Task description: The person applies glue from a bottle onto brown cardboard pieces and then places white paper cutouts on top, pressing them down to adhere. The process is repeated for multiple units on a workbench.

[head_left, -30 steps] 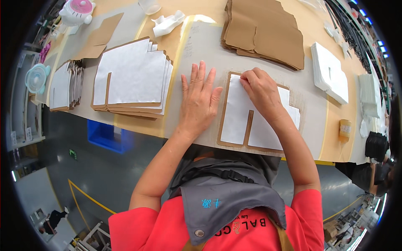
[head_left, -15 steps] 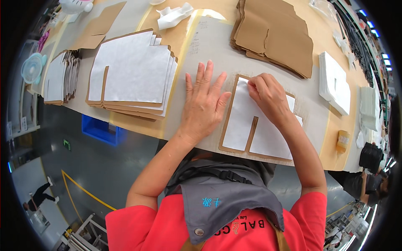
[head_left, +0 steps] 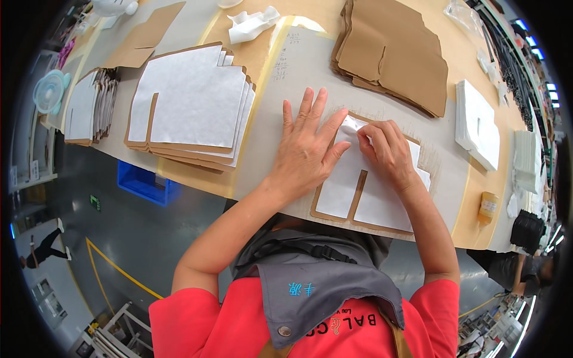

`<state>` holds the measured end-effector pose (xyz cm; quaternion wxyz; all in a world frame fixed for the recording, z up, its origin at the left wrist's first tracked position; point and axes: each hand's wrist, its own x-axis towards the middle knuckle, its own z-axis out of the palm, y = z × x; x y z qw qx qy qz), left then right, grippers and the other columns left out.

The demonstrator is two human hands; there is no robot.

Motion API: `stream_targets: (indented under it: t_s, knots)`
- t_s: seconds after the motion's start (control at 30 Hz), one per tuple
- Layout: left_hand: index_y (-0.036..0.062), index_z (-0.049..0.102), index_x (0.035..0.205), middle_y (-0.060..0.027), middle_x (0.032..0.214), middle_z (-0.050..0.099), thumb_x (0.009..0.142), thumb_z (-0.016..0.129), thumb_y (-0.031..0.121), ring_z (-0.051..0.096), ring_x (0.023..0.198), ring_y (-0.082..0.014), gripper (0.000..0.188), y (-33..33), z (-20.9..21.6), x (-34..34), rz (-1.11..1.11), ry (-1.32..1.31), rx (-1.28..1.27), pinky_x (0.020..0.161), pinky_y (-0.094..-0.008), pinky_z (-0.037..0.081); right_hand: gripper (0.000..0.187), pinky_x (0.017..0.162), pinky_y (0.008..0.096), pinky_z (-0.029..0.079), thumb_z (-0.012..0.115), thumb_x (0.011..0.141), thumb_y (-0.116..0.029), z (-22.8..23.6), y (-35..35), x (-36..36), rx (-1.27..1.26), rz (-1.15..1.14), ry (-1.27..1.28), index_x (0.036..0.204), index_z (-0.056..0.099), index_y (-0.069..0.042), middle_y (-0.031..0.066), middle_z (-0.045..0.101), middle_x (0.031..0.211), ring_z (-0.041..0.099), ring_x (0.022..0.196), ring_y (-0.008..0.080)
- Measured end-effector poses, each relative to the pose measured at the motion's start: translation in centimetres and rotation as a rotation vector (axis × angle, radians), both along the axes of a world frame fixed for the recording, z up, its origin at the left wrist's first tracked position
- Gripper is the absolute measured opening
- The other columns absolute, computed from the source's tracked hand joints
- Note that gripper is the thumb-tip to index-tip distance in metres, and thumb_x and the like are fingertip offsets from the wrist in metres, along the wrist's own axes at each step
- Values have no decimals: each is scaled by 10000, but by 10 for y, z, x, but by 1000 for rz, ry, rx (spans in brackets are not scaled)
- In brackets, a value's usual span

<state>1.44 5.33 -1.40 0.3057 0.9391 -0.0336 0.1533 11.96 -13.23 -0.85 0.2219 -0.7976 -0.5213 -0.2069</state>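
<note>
In front of me lies a brown leather-like panel (head_left: 357,200) with a slot in its near edge, covered by a white sheet (head_left: 385,206) of nearly the same outline. My right hand (head_left: 388,152) pinches the sheet near its far left corner, where the white material is wrinkled and raised. My left hand (head_left: 307,143) is open, fingers spread, over the panel's left edge. Its index fingertip comes close to the wrinkled corner; whether it touches is unclear. The right hand covers the panel's middle far part.
Left stands a stack of white-faced brown panels (head_left: 191,101), with a smaller stack (head_left: 80,113) beyond it. Bare brown panels (head_left: 412,53) are piled at the far right. White pieces (head_left: 477,125) and a small yellowish bottle (head_left: 487,209) sit to the right. A crumpled white scrap (head_left: 253,25) lies far off.
My left hand has moved right, to the panel's left edge. The right hand has shifted slightly right and nearer, and the sheet's far left corner is now wrinkled and raised.
</note>
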Motion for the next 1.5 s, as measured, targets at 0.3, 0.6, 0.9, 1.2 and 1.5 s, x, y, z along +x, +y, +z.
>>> stream_targets:
  t_s: [0.3, 0.6, 0.9, 1.2, 1.5]
  knots:
    - [226, 542, 1436, -240, 1619, 242, 935, 666, 437, 125, 1522, -461, 558, -2, -3, 12, -23, -6, 76, 1142, -739, 85, 271, 662, 317, 534, 748, 699, 59, -2, -6, 0, 17, 38, -4, 905, 611, -51, 59, 602, 867, 602, 752, 215]
    - [170, 605, 1333, -233, 1618, 253, 901, 698, 475, 111, 1533, -439, 537, -3, -4, 13, -10, -29, 9, 1161, -717, 71, 291, 678, 335, 531, 769, 724, 43, -1, -18, 0, 25, 67, 39, 954, 621, -55, 63, 619, 906, 612, 786, 234]
    - [141, 723, 1090, -184, 1598, 339, 893, 735, 267, 118, 1542, -413, 235, 1, -3, 12, -135, -44, -89, 1185, -680, 52, 306, 1025, 428, 409, 736, 833, -68, 38, -18, 7, -135, -78, 482, 1121, 641, -111, 86, 584, 1244, 522, 1184, 316]
    - [148, 745, 1095, -188, 1547, 415, 932, 691, 287, 227, 1508, -420, 221, 1, -14, 18, -72, -56, -119, 1225, -579, 121, 112, 958, 390, 413, 727, 826, -80, 37, -60, -10, -280, -24, 218, 906, 658, -119, -9, 653, 1138, 556, 1090, 242]
    - [150, 749, 1119, -186, 1528, 442, 869, 762, 333, 278, 1490, -416, 310, 4, -21, 15, -75, -100, -27, 1214, -589, 161, 146, 992, 459, 500, 722, 792, -78, 153, -144, -174, -558, -23, 804, 908, 634, -70, 72, 700, 894, 691, 865, 270]
